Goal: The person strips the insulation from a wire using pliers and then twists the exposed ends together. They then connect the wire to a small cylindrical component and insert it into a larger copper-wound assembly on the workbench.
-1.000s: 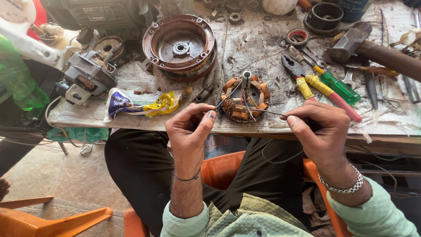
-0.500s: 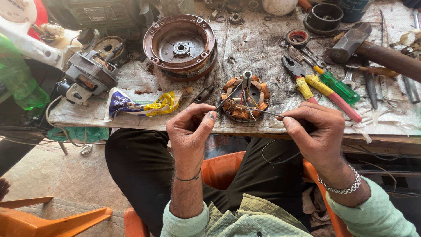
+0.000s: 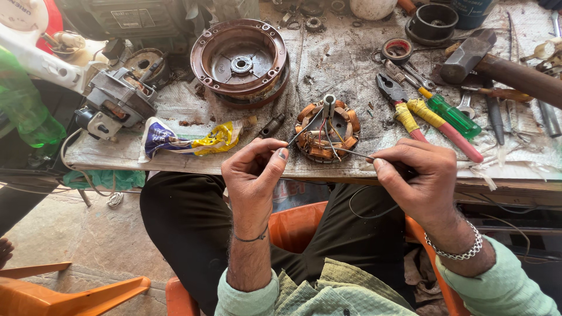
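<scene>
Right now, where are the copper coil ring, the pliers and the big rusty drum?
copper coil ring [image 3: 328, 131], head view, on its wound coils.
pliers [image 3: 391, 89], head view, on the dark metal head.
rusty drum [image 3: 240, 55], head view, on its inner face.

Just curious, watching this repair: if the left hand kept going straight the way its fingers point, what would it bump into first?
The left hand points up and right along the wire it pinches. Going on, it would likely meet the copper-wound stator on the table first, though depth is hard to judge from above.
</scene>
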Demonstrator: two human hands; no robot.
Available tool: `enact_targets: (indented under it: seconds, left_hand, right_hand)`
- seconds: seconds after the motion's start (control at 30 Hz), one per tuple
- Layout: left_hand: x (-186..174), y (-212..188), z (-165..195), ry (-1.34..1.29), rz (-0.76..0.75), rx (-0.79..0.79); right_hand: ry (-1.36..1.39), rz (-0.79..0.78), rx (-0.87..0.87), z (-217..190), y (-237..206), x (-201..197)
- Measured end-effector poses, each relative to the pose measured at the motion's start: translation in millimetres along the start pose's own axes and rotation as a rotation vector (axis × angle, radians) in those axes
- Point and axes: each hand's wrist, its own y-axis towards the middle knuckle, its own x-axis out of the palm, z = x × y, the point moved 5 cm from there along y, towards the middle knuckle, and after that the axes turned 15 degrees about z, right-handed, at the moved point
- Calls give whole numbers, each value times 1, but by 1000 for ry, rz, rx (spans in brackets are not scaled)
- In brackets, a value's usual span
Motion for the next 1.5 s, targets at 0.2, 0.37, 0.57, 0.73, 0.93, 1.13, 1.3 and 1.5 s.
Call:
enact_targets:
  seconds: [0.2,0.37,0.57,0.73,0.93,1.13,1.3,1.5]
  left_hand:
    - [0,0,1,2,-2,10]
    - [0,0,1,18,4,7]
    - [1,0,0,6,4,12]
    - [1,0,0,-8,3,13]
    - [-1,-1,2,5,5,11]
    - [-1,-2,3,19,8,21]
    - [-1,-1,2,8,1,16]
    - [-2,-1,3,7,3,22]
  right_hand:
    - [41,4,15,-3,-2,-10]
    - [113,160,54,-2,-5,-26]
    - [161,203,171,-1,-5,-28]
    - [48,101,30,-6,-3,-22]
    - [150,170,37,-4,-9,-27]
    - [182,193,55,-5,-13,-30]
    - [151,142,37,-4,-10,-25]
    - [133,138,46,-3,-8,-24]
